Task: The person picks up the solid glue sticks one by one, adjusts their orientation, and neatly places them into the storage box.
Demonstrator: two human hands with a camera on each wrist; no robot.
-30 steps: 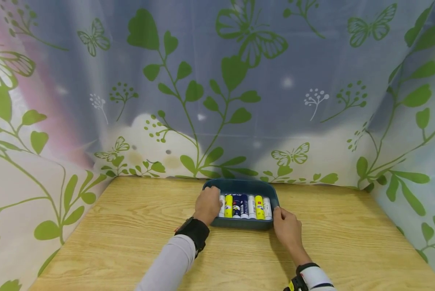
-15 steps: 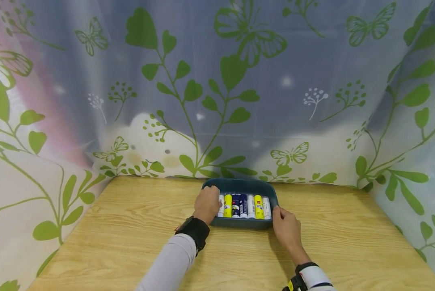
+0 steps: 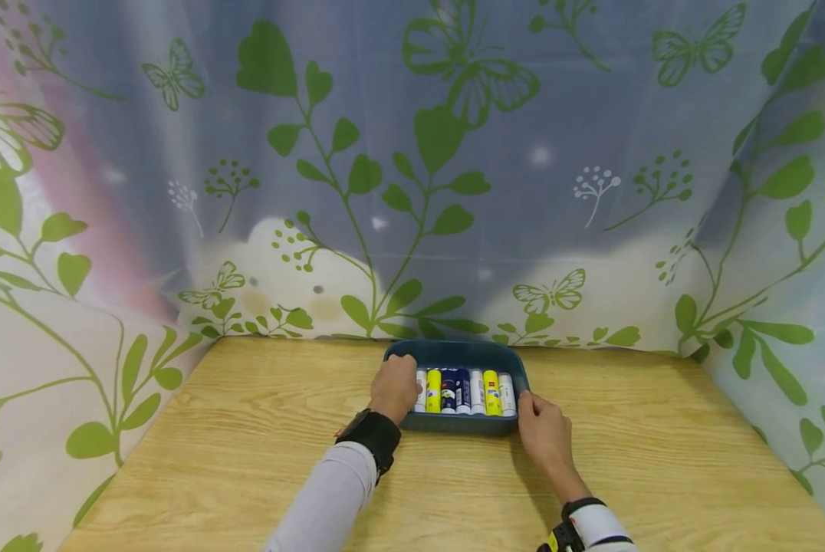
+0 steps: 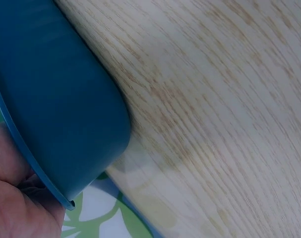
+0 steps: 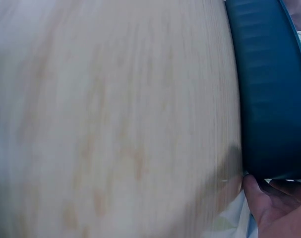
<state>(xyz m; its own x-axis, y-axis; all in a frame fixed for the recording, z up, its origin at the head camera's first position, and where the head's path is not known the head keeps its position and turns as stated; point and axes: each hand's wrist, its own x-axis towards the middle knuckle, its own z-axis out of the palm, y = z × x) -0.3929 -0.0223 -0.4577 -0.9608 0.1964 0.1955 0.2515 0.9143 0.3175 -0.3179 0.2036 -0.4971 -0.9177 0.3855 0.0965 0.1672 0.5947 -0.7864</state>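
Observation:
A dark teal plastic bin (image 3: 454,425) sits on the table, its long side toward me. Inside it lies a row of several glue sticks, among them a yellow glue stick (image 3: 491,392), a dark blue glue stick (image 3: 462,391) and a white glue stick (image 3: 421,389) at the left end. My left hand (image 3: 395,387) reaches over the bin's left end with curled fingers, right beside that white stick; its palm side hides what lies under it, and I cannot tell what it holds. My right hand (image 3: 546,431) grips the bin's right front corner, thumb (image 5: 253,191) low against the wall.
The wood-grain table (image 3: 267,406) extends on both sides of the bin and in front of it. A patterned curtain (image 3: 385,192) with green leaves and butterflies hangs right behind the bin and along both sides.
Both hands, the bin and the glue sticks keep their places; only the head view shifts very slightly.

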